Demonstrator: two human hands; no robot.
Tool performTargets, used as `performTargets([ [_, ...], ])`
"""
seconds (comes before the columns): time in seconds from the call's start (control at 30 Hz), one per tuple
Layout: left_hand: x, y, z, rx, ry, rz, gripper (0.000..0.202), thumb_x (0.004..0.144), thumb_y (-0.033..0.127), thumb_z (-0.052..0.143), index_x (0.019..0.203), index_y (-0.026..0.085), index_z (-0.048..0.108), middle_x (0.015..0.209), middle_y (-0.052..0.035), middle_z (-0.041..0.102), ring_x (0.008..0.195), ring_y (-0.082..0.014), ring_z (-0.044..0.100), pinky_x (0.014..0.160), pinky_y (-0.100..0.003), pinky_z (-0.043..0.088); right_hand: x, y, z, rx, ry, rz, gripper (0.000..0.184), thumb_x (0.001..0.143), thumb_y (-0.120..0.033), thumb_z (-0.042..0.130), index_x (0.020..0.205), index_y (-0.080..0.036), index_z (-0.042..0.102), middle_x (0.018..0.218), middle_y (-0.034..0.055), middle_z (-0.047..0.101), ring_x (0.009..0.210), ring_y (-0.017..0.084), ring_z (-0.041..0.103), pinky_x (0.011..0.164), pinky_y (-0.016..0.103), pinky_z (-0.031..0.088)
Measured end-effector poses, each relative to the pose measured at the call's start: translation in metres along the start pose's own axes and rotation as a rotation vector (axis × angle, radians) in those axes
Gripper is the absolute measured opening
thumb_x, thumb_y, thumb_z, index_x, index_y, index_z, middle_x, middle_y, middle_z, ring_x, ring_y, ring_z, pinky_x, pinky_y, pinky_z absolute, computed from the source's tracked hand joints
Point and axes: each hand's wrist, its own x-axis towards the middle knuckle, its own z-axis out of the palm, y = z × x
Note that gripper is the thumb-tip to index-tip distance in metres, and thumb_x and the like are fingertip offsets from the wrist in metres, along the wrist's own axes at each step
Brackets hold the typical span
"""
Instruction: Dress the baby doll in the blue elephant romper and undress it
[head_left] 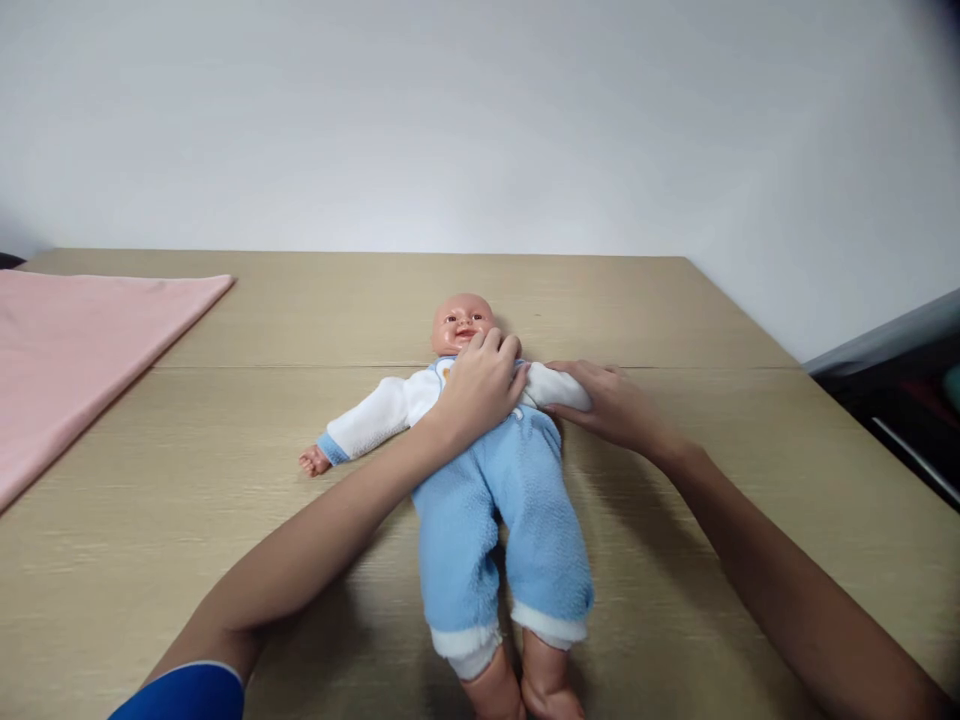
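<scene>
A baby doll [457, 322] lies on its back on the wooden table [675, 330], head away from me, dressed in a white-sleeved top and fluffy blue trousers [517, 520]. My left hand [480, 385] rests on the doll's chest, fingers curled over the clothing near the neck. My right hand [611, 405] is closed round the white sleeve [559, 385] of the doll's arm on the right side. The doll's other arm [360, 425] stretches out to the left, its bare hand on the table.
A pink cloth [75, 350] lies spread on the table's left side. A dark object [900, 390] stands beyond the table's right edge. A pale wall rises behind the table.
</scene>
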Motion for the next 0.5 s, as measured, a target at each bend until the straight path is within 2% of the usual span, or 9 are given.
performTargets([
  [0.07,-0.006,-0.005,-0.006,-0.109,0.033,0.054,0.018,0.112,0.033,0.056,0.117,0.018,0.065,0.125,-0.0165,0.069,0.119,-0.0344,0.062,0.108,-0.049,0.051,-0.003,-0.004,0.0,-0.062,0.035,0.006,0.057,0.1,-0.059,0.076,0.147,-0.027,0.069,0.135,0.0154,0.079,0.124,0.043,0.071,0.111,0.06,0.047],
  [0.17,-0.023,-0.019,-0.016,-0.29,0.118,0.127,0.015,0.113,0.033,0.057,0.119,0.022,0.065,0.13,-0.013,0.069,0.13,-0.0315,0.059,0.12,-0.049,0.046,-0.015,-0.026,0.005,-0.126,0.222,0.027,0.056,0.102,-0.052,0.074,0.149,-0.023,0.067,0.146,0.02,0.07,0.136,0.044,0.062,0.116,0.061,0.045],
  [0.23,-0.039,-0.032,-0.021,-0.36,0.188,0.124,0.014,0.114,0.031,0.054,0.121,0.023,0.063,0.132,-0.0117,0.07,0.134,-0.0293,0.059,0.122,-0.048,0.044,-0.027,-0.045,0.01,-0.086,0.351,0.023,0.044,0.106,-0.043,0.068,0.145,-0.023,0.068,0.15,0.0195,0.066,0.14,0.042,0.059,0.12,0.061,0.044],
  [0.27,-0.048,-0.039,-0.023,-0.389,0.215,0.1,0.014,0.115,0.031,0.052,0.119,0.023,0.063,0.129,-0.0109,0.071,0.131,-0.028,0.061,0.119,-0.047,0.046,-0.032,-0.054,0.013,-0.026,0.369,0.01,0.035,0.108,-0.039,0.064,0.139,-0.024,0.071,0.146,0.0178,0.069,0.138,0.04,0.062,0.12,0.06,0.045],
  [0.33,-0.066,-0.054,-0.025,-0.469,0.234,0.009,0.015,0.116,0.034,0.05,0.113,0.024,0.06,0.114,-0.008,0.071,0.111,-0.025,0.065,0.102,-0.042,0.053,-0.039,-0.068,0.019,0.168,0.315,-0.008,0.022,0.11,-0.037,0.061,0.124,-0.027,0.074,0.13,0.0131,0.075,0.126,0.036,0.068,0.115,0.056,0.049],
  [0.4,-0.082,-0.065,-0.026,-0.542,0.197,-0.081,0.02,0.116,0.039,0.049,0.106,0.025,0.057,0.098,-0.0043,0.068,0.089,-0.0221,0.062,0.084,-0.038,0.052,-0.039,-0.073,0.024,0.414,0.228,0.028,0.017,0.109,-0.042,0.064,0.112,-0.028,0.074,0.115,0.0091,0.076,0.114,0.033,0.07,0.107,0.05,0.053],
  [0.43,-0.089,-0.07,-0.026,-0.547,0.161,-0.1,0.022,0.116,0.041,0.048,0.104,0.025,0.056,0.094,-0.0032,0.066,0.084,-0.0216,0.06,0.08,-0.037,0.051,-0.037,-0.072,0.026,0.538,0.207,0.072,0.019,0.108,-0.046,0.066,0.108,-0.028,0.072,0.111,0.0076,0.075,0.109,0.031,0.07,0.101,0.047,0.055],
  [0.5,-0.101,-0.075,-0.028,-0.451,0.092,-0.079,0.024,0.115,0.043,0.048,0.101,0.025,0.056,0.093,-0.0032,0.065,0.085,-0.023,0.06,0.084,-0.04,0.05,-0.03,-0.069,0.029,0.762,0.201,0.183,0.025,0.104,-0.054,0.071,0.103,-0.029,0.067,0.099,0.0035,0.07,0.093,0.026,0.067,0.087,0.04,0.056],
])
